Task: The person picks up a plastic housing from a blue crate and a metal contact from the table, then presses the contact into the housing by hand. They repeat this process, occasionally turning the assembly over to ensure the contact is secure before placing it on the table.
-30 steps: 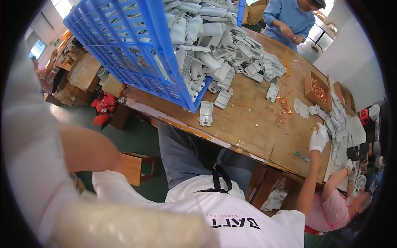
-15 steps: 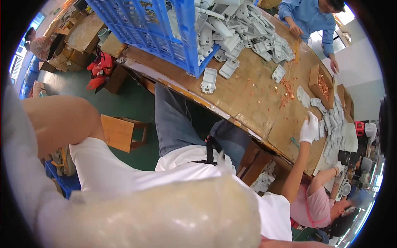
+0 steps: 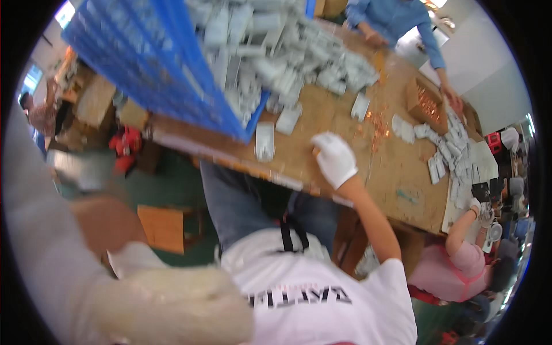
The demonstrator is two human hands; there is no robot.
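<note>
My right hand (image 3: pixel 335 161), in a white glove, is above the near part of the brown table (image 3: pixel 299 172). Its fingers are curled in, and a small orange-tan spot shows at their tips; whether that is a bare fingertip or a held piece I cannot make out. Nearest to it, on the left, lie a light grey plastic housing (image 3: pixel 264 141) and another housing (image 3: pixel 288 119). To its right are scattered small copper-coloured parts (image 3: pixel 378 127). My left arm (image 3: pixel 109 224) is bent at the left and smeared by motion; a pale blur (image 3: pixel 80 167) beyond it may be my left hand.
A blue plastic crate (image 3: pixel 155 69) lies tipped with grey housings (image 3: pixel 299 57) heaped by it. A cardboard box (image 3: pixel 425 106) holds copper-coloured parts. More housings (image 3: pixel 451 146) lie at the right. A person in blue (image 3: pixel 391 23) and one in pink (image 3: pixel 454 264) sit around the table.
My right hand has moved left across the table, from near the right-hand housings toward the crate. My left arm has swung down and the whole view has shifted.
</note>
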